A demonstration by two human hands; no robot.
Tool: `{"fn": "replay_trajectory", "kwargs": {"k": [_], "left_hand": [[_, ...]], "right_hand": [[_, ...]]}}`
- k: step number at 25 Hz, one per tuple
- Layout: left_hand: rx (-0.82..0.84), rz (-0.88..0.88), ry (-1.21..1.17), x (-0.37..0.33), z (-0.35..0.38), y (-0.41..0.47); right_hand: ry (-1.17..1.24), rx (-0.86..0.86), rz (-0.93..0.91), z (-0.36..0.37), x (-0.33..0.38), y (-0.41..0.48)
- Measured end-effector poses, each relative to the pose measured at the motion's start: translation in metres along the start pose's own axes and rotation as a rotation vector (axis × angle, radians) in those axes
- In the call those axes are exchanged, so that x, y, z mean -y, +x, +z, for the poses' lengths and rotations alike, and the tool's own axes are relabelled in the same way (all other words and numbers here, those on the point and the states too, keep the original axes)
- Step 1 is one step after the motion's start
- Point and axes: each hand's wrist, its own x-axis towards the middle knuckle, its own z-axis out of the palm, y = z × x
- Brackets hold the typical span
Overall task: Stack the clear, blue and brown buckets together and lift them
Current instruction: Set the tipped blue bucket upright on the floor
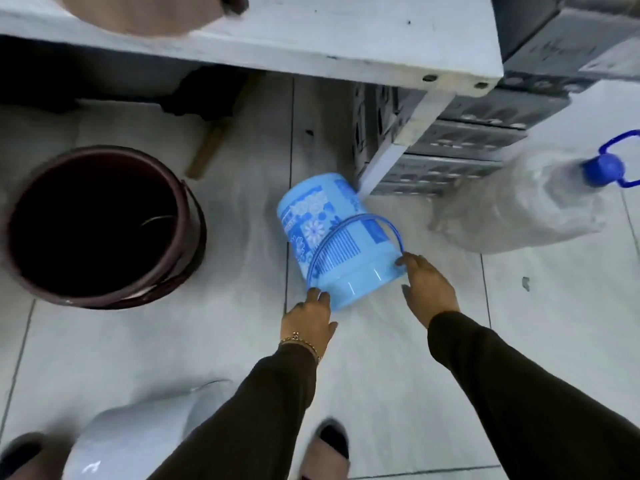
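Observation:
The blue bucket (pixel 332 233) with white flower prints is tipped over on the tiled floor, base pointing away from me, its blue handle arched across the side. My left hand (pixel 308 320) grips the near left of its rim. My right hand (pixel 427 285) holds the right of the rim by the handle's pivot. The brown bucket (pixel 104 296) stands upright and open at the left, apart from both hands. A pale, glossy container (pixel 138 434), blurred and possibly the clear bucket, lies at the bottom left beside my left sleeve.
A white table (pixel 311 36) overhangs the far side, its leg (pixel 398 143) just behind the blue bucket. Grey crates (pixel 460 150) are stacked under it. A large clear water bottle with a blue cap (pixel 602 168) lies at the right. My feet show at the bottom edge.

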Motion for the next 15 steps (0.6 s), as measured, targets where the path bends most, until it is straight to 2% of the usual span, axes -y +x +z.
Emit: {"fn": "replay_trajectory", "kwargs": {"k": [4,8,11,14,15], "left_hand": [[-0.100,-0.123,-0.132,-0.013,0.011,0.010],[-0.445,-0.142,-0.463,0.010,-0.039,-0.001],[-0.548,-0.286,-0.598,0.038,-0.077,0.004],[-0.445,-0.500,-0.923,0.063,-0.089,0.014],[-0.410,-0.569,-1.005,0.069,-0.087,0.017]], "right_hand": [[-0.060,-0.110,-0.193,0.002,-0.007,0.013],[0.113,-0.328,-0.233,-0.043,0.024,0.031],[0.177,-0.223,-0.235,-0.069,0.051,0.050],[0.090,-0.004,-0.137,-0.056,0.060,0.051],[0.147,0.055,-0.093,-0.046,0.058,0.047]]}}
